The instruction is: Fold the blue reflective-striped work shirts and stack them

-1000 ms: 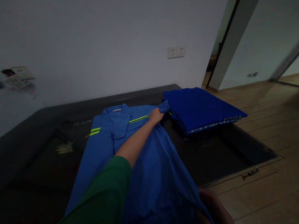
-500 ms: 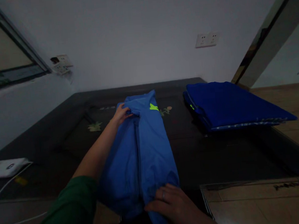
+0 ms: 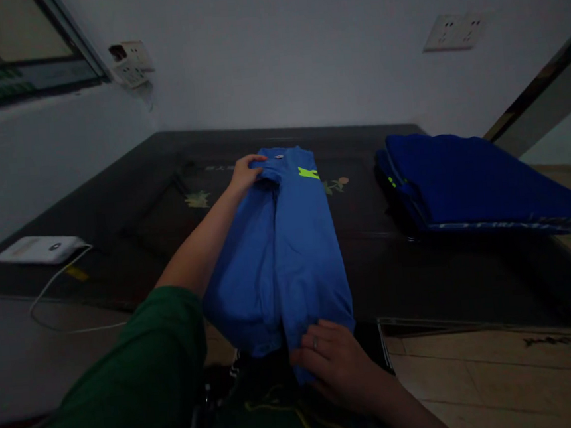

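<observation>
- Left hand (image 3: pixel 247 174): pinching the blue shirt (image 3: pixel 304 239) near its collar.
- Right hand (image 3: pixel 336 363): gripping its lower end, past the tabletop (image 3: pixel 163 185) edge.

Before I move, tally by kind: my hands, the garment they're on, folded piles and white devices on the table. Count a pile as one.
Hands: 2 (left hand, right hand)
Light blue garment: 1
Dark blue folded pile: 1
White device: 1
Total: 5

Window (image 3: pixel 8 73) partly beyond left edge.
</observation>
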`<action>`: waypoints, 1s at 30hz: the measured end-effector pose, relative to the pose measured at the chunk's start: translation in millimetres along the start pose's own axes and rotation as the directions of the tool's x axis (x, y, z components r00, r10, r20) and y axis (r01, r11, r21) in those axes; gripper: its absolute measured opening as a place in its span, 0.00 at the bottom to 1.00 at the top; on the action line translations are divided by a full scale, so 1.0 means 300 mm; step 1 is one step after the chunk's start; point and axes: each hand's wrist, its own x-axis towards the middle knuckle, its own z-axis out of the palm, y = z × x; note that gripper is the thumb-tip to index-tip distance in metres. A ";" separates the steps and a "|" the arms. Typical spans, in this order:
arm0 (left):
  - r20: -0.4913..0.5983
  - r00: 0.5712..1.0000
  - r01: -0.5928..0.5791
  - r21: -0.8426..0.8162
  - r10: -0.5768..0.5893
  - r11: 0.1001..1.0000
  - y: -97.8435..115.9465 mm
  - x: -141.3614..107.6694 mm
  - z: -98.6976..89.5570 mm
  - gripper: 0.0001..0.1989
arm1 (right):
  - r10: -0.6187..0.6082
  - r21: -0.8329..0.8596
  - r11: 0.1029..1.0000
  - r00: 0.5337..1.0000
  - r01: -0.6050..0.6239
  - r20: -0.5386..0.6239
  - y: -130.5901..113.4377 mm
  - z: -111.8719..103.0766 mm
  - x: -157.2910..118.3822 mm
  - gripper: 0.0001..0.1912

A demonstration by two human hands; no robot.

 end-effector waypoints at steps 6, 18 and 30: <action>0.062 0.998 -0.051 0.453 0.025 0.890 -0.074 -0.072 -0.061 0.23 | 0.090 -0.143 0.988 0.970 -0.059 0.224 0.020 0.155 -0.001 0.05; 0.375 0.925 -0.188 0.590 -0.060 0.785 0.165 -0.558 -0.104 0.11 | 0.428 0.377 0.833 0.903 -0.404 0.022 0.218 -0.216 0.005 0.11; 0.375 0.781 0.199 0.609 -0.500 0.768 0.028 -1.177 0.040 0.14 | 0.758 -0.169 0.651 0.645 -0.740 0.100 0.617 -0.210 0.222 0.17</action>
